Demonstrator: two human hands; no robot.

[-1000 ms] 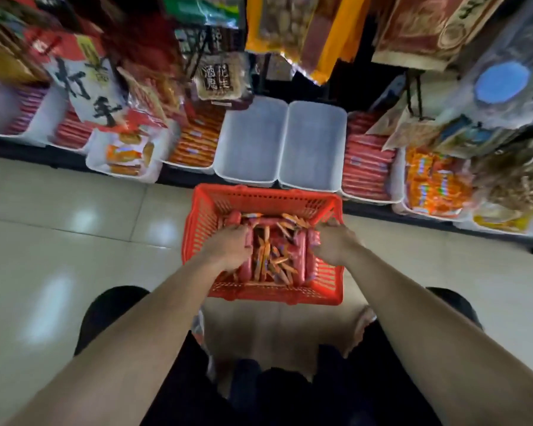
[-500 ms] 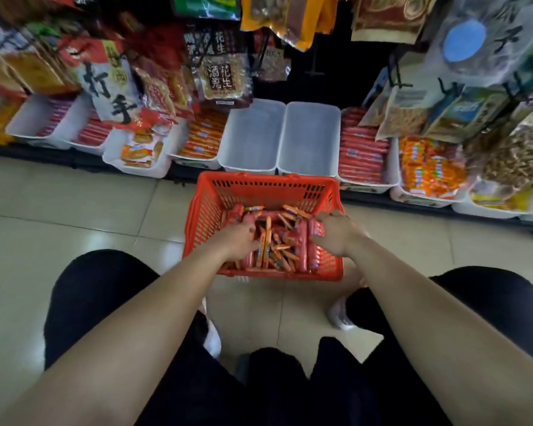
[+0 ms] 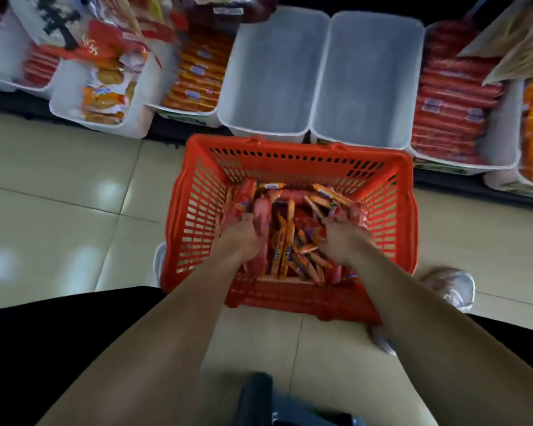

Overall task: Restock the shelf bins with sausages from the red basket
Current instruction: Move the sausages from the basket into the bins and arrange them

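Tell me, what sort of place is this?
Probably a small grocery shop: white shelf bins stocked with packaged sausages, snack bags hanging above them, and a red shopping basket on the tiled floor.

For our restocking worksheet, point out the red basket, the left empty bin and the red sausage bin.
red basket [image 3: 290, 145]: head view, far rim.
left empty bin [image 3: 271, 72]: head view, bare floor.
red sausage bin [image 3: 503, 133]: head view, right inner wall.

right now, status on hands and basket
Left hand and right hand each grip sausages in the red basket. Two empty bins just behind it. Path between looks open.
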